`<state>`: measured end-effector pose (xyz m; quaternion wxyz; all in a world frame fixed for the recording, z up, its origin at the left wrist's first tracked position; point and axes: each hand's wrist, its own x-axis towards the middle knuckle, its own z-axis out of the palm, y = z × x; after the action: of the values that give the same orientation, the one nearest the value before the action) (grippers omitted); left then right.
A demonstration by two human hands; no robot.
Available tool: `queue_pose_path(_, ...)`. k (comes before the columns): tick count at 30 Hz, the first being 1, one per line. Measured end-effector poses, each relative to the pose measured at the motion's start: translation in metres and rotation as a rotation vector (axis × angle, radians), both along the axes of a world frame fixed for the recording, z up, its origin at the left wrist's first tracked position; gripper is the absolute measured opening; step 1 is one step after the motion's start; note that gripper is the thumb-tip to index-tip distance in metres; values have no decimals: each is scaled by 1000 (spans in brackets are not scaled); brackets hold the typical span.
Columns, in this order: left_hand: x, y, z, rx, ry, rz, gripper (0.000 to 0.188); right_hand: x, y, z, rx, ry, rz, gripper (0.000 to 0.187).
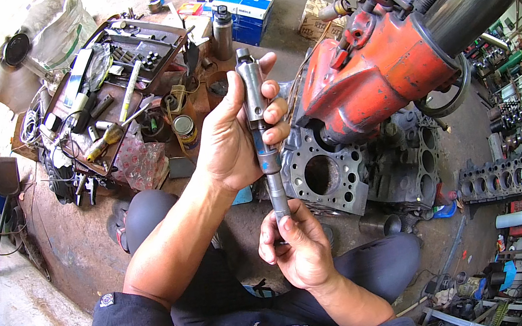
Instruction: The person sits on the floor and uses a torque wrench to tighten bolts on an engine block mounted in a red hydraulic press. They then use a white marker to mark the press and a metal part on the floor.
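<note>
The person holds a long metal rod part [261, 132] upright with both hands, just left of the big red engine piece [377, 66]. The left hand [232, 133] is closed around the thick top end, with the fingers curled over the front of it. The right hand [298, 246] is closed around the thin bottom end, with the thumb pressed on the side.

The rod part looks like solid steel, so I think it is heavy for how small it is. It is stiff and will not bend. It looks shiny and maybe oily, so it could slip. The thick top is the best place to grab, because a hand can wrap all the way around it. The thin bottom is harder to hold tight, so it needs a firm pinch. It will not break easily if it falls, but it could get a dent or hurt a foot.

Below the red engine piece lies a grey engine block [324, 173] with round holes, behind the rod part. Far left of the red engine piece, a rusty tray [62, 92] full of tools sits on the floor. A blue box [249, 4] stands up and to the left of the red engine piece.
</note>
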<state>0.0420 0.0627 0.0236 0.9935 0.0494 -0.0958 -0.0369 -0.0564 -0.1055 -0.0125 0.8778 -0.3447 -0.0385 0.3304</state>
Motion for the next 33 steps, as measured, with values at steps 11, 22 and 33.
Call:
queue_pose_path(11, 3, 3, -8, -2, -53, -39, 58, -2, -1, -6, -25, -64, -4, 23)
queue_pose_path(22, -7, -2, 8, 841, -29, 135, 71, 45, -31, 27, -158, -105, -382, 30)
queue_pose_path(33, -16, -28, -3, 1127, -242, 94, 54, 37, -43, 40, -566, -332, -354, 19)
